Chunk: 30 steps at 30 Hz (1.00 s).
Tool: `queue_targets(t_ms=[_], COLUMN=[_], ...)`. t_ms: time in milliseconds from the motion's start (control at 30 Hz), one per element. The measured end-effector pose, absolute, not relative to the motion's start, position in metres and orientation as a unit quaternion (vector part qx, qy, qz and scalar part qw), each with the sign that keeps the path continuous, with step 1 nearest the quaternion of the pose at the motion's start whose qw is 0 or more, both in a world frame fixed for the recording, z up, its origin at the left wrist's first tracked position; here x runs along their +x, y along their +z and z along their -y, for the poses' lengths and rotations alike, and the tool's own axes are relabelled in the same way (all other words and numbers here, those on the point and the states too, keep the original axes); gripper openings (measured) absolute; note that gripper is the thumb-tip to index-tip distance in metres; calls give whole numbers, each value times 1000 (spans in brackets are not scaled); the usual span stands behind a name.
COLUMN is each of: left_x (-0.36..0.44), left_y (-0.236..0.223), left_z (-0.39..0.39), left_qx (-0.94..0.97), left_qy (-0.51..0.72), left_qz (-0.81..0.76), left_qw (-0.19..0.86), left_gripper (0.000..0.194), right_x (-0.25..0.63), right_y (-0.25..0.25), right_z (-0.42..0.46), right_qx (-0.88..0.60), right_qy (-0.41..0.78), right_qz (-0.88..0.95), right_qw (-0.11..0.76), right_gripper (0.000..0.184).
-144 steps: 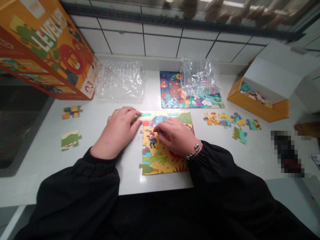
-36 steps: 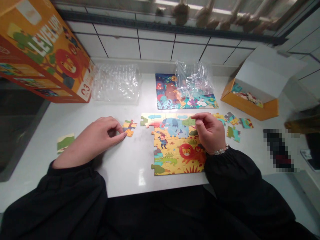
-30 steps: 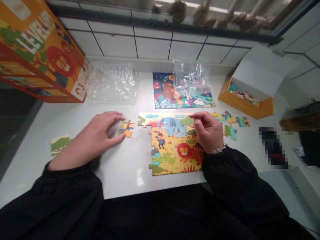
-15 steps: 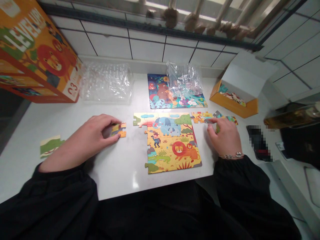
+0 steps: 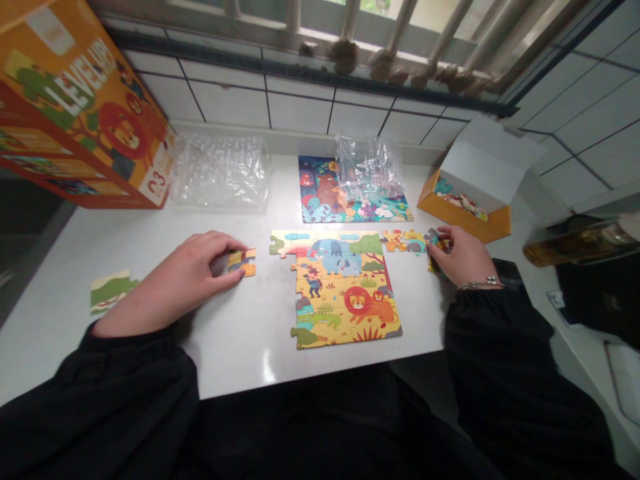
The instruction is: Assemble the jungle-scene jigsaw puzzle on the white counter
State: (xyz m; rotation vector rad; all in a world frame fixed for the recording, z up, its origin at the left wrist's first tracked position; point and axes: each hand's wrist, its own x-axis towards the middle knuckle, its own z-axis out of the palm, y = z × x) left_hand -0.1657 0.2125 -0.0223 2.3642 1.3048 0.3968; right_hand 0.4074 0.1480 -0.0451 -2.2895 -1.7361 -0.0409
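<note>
My left hand (image 5: 200,280) grips a yellow and grey puzzle piece (image 5: 242,262) between thumb and fingers, on the white table left of the partly joined jigsaw puzzle (image 5: 345,290). That puzzle shows elephants, lions and a crocodile, and its left edge is uneven. At its upper right lies a row of loose puzzle pieces (image 5: 404,241). My right hand (image 5: 465,259) is at the far end of this row, thumb and fingertips closed around a dark grey puzzle piece (image 5: 432,235); the hand hides part of what lies beneath. A green and cream piece (image 5: 111,291) rests beside my left forearm.
Behind the puzzle lies a finished dark blue animal puzzle (image 5: 320,193), partly under a clear plastic bag (image 5: 373,167). Bubble wrap (image 5: 220,173) and a tall orange box (image 5: 95,113) stand at the left. An open small box (image 5: 460,207) with pieces and a bottle (image 5: 575,240) are at the right.
My right hand has moved right along the row of loose pieces, uncovering some of them, and now covers part of the dark phone-like object. My left hand keeps its piece. The view has shifted slightly.
</note>
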Motion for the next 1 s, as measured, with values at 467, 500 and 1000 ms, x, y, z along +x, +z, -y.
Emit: queue_targets(t_ms=[467,500,1000], left_x=[-164,-164,-157], left_y=[-19,-18,-12], left_z=[-211,-211,-206], left_qx=[847,845,848], left_qy=[142,143,141], left_qz=[-468,-469,-473], left_qw=[211,213,191], left_gripper=[38,37,31], right_x=[372,373,181], right_y=[-30,-28,-14], right_z=[-182,-184,-163], right_qx=[-616,-613,-408], right_qy=[59,51,117], right_qz=[780,785,879], right_qw=[87,79,217], right_gripper=[59,59,39])
